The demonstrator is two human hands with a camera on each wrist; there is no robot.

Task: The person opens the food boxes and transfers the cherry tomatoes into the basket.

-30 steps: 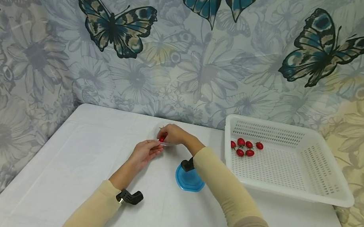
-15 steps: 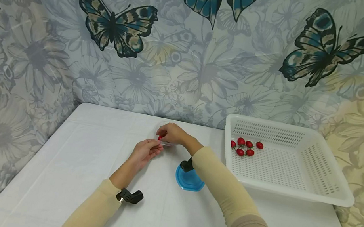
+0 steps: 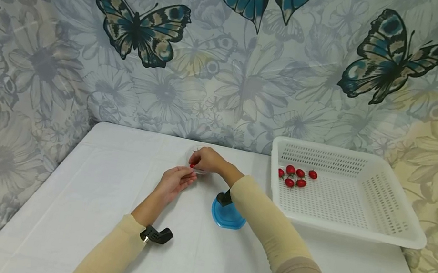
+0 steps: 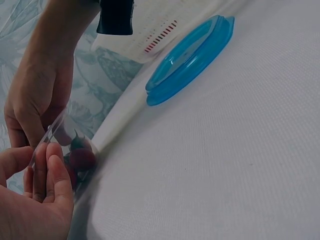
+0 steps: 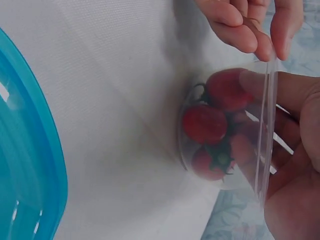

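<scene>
A clear plastic container [image 5: 266, 125] holds several red cherry tomatoes with green stems. My left hand [image 3: 173, 184] pinches its rim between thumb and fingers. From the opposite side my right hand [image 3: 209, 160] reaches inside through the opening. In the right wrist view its thumb lies against the uppermost cherry tomato [image 5: 227, 91], with the other fingers behind it, seen through the clear wall. Two more tomatoes, one of them this cherry tomato [image 5: 204, 124], rest by the container's bottom. The head view has the hands covering most of the container.
A blue lid [image 3: 227, 216] lies on the white-covered table [image 3: 72, 208], below the right wrist. At the back right stands a white perforated basket [image 3: 337, 207] with several cherry tomatoes [image 3: 289, 182] at its left end. A butterfly-patterned cloth [image 3: 249, 88] hangs behind the table.
The red tomato at the right fingertips has sunk lower into the container and shows less now. Left hand, lid and basket stay in place.
</scene>
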